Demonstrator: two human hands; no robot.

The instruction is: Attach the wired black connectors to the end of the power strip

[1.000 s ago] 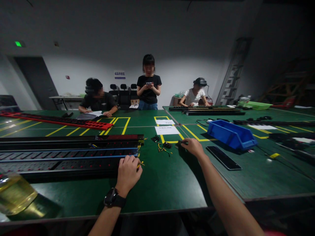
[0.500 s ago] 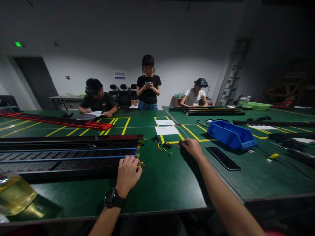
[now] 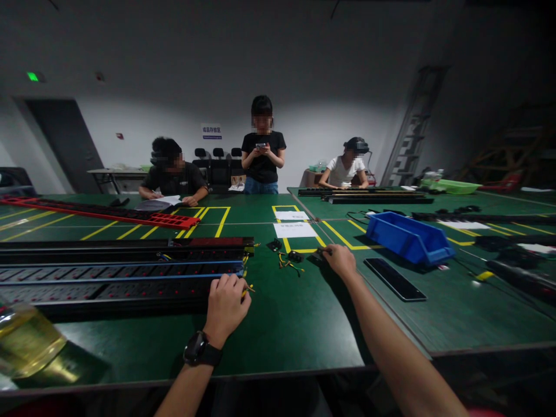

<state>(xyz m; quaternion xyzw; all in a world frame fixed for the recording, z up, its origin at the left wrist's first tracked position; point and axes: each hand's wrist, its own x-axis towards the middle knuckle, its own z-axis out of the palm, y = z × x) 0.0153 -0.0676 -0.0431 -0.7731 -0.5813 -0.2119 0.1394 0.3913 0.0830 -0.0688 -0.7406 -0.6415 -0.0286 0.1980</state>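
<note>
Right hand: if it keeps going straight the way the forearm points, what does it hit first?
The right hand points up-left across the green table. Its fingertips are already at a small dark part; beyond it lies the white paper sheet. Depth is unclear, so contact is uncertain.

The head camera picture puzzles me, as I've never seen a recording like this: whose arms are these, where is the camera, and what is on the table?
The camera sits on a person's head and looks forward and down, so the two bare arms at the bottom are that person's own. The left hand, with a watch on its wrist, rests curled on the end of a long black power strip, with thin yellow wires at its fingers. The right hand reaches out to a small dark part; whether it grips it is unclear. The green table also carries a blue bin, a flat black bar and white papers. Three other people are at the far side.
</note>
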